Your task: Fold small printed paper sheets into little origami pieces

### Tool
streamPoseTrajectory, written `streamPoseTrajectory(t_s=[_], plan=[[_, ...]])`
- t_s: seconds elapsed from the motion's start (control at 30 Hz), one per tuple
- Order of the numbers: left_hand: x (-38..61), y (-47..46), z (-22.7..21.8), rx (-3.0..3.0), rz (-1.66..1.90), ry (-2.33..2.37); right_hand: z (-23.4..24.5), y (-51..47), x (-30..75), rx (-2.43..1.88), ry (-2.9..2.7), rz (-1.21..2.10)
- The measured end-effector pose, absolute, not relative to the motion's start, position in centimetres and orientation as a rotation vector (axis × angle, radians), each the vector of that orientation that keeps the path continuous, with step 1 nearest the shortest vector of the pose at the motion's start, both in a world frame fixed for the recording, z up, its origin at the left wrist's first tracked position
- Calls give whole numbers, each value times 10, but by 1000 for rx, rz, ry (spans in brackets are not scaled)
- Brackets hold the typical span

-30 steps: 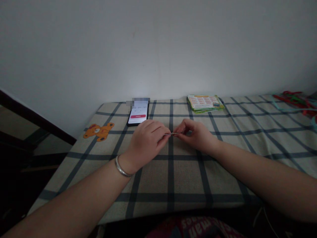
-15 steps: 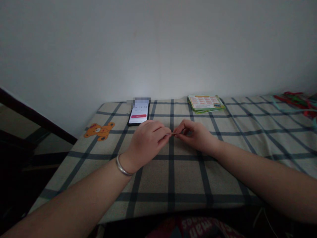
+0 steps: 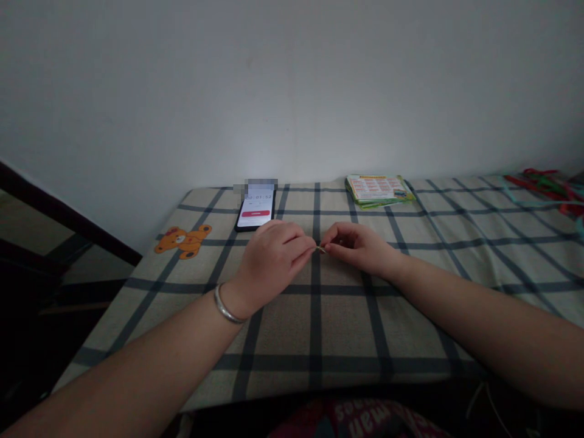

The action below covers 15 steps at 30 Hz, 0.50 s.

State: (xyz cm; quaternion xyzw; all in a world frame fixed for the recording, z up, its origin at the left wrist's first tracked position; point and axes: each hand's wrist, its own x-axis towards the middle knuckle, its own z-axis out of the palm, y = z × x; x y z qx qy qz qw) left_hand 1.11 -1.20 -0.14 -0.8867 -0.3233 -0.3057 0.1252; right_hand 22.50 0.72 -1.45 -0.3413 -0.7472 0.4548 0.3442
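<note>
Pale and thin, material too small to tell: one strip (image 3: 321,249), head view, at the gap between your fingertips, above the middle of the table. It had lain nearly level half a second earlier; now its short end sloped down toward your right thumb, which suggested fine handling of that end.

Left hand (image 3: 276,252), one, yours: fingertips pinched on the strip, silver bracelet (image 3: 224,305) at the wrist. Right hand (image 3: 360,246), one, yours: thumb and forefinger at the strip's end; whether they gripped it, you could not tell.

Surface, same view: checked tablecloth (image 3: 342,328), creased at right; phone (image 3: 255,210) beyond your left hand, timer lit; orange bear figure (image 3: 182,241) near the left edge; printed stack (image 3: 379,190), green-edged, toward the wall; red and green strands (image 3: 542,182), far right.

Room: plain pale wall (image 3: 292,91); dark slanting rail (image 3: 68,210), left.
</note>
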Motion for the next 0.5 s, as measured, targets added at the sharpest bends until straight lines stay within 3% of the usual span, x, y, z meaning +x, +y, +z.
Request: streamPoseTrajectory(t_s=[0.2, 0.5], plan=[[11, -12, -1, -2606, -887, -930, -17, 6, 225, -903, -1986, 1082], [12, -12, -3, -2637, -992, -915, -8, -5, 223, -978, -2115, 629]])
